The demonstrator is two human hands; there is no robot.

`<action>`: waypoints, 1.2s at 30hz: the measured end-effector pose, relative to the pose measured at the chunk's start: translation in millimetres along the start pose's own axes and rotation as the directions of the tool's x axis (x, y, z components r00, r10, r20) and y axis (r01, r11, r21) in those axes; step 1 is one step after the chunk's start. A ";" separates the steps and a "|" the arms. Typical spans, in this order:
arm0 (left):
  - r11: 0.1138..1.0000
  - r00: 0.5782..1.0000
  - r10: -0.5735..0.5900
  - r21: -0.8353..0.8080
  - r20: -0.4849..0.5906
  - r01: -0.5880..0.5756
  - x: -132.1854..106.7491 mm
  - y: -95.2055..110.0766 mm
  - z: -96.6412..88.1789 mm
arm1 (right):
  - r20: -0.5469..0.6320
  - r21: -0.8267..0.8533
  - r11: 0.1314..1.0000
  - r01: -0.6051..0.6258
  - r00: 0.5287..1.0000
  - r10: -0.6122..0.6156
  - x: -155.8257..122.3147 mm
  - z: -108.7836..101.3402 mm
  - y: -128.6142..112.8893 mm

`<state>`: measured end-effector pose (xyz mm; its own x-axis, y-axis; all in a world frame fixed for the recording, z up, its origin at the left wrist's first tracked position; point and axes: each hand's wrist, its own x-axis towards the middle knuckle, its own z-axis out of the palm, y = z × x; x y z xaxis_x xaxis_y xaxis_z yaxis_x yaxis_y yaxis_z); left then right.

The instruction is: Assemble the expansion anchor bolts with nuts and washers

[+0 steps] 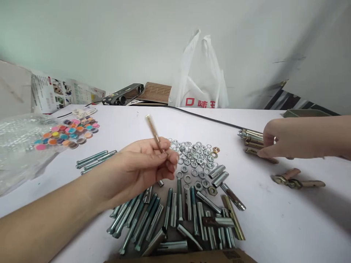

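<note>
My left hand (142, 166) is closed on a threaded bolt (153, 129) that points up and to the left, above a pile of metal sleeves and bolts (178, 215). Just beyond it lies a heap of nuts and washers (196, 157). My right hand (285, 140) reaches to the right side of the table, fingers curled down onto a small stack of brass-coloured assembled anchor bolts (251, 140). Two more assembled anchors (294, 180) lie on the table nearer to me, below that hand.
A few long bolts (94, 159) lie at the left. Coloured round discs (68, 133) and a clear plastic bag (19, 142) sit further left. A white carrier bag (201, 78), a black cable (208, 117) and a cardboard box edge (181, 257) are also here.
</note>
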<state>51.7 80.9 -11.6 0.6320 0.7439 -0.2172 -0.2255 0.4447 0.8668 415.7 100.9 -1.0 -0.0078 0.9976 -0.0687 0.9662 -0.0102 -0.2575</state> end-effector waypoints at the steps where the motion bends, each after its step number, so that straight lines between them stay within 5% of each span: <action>1: 1.000 1.000 -0.018 -0.009 0.009 0.018 2.1 -0.6 2.2 | 0.133 -0.118 0.987 -0.110 0.983 0.126 1.1 1.7 -1.5; 3: 0.999 1.000 -0.020 0.041 -0.008 0.020 5.6 -0.7 5.3 | 0.285 -0.258 0.944 -0.207 0.917 0.279 2.2 7.2 -6.3; 5: 0.988 0.999 0.013 0.155 -0.050 -0.005 8.7 -1.9 6.9 | 0.376 -0.283 0.940 -0.189 0.880 0.290 3.2 10.7 -10.6; 12: 0.794 0.990 0.033 0.605 -0.141 0.060 19.5 -13.2 14.8 | 0.453 0.001 1.000 -0.010 0.892 0.008 -8.6 -13.2 -37.6; 15: 0.696 0.991 0.091 0.718 -0.097 0.007 21.6 -12.8 23.5 | 0.317 0.302 0.945 0.125 0.922 -0.223 -18.2 -11.6 -75.9; 17: 0.652 0.993 0.093 0.758 -0.069 -0.009 21.3 -13.1 28.0 | 0.146 0.506 0.822 0.263 0.913 -0.382 -22.9 0.3 -104.7; 21: 0.625 0.988 0.144 0.779 -0.050 -0.052 19.8 -17.3 28.1 | 0.033 0.711 0.651 0.265 0.913 -0.407 -28.4 24.8 -139.2; 25: 0.526 0.959 0.283 0.834 0.009 -0.163 19.6 -17.7 18.6 | -0.031 0.602 0.746 0.287 0.941 -0.337 -31.7 27.8 -135.4; 29: 0.176 0.904 0.413 0.964 0.110 -0.197 18.5 -6.3 10.4 | -0.005 0.468 0.849 0.246 0.961 -0.276 -31.5 27.4 -125.9; 32: -0.023 0.876 0.436 0.976 0.206 -0.218 16.5 7.4 8.3 | 0.003 0.441 0.844 0.307 0.939 -0.343 -29.7 29.2 -126.3; 34: -0.049 0.882 0.422 0.977 0.210 -0.209 14.8 15.7 7.9 | -0.073 0.424 0.810 0.404 0.907 -0.414 -29.6 29.4 -129.1; 36: 0.021 0.911 0.375 0.981 0.169 -0.191 13.5 21.5 7.1 | -0.217 0.356 0.776 0.521 0.854 -0.474 -30.9 28.8 -132.5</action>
<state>60.6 96.9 7.3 0.6168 0.7605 0.2032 0.6022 -0.6221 0.5003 280.5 69.5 7.5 -0.4084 0.8712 0.2722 0.6539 0.4874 -0.5787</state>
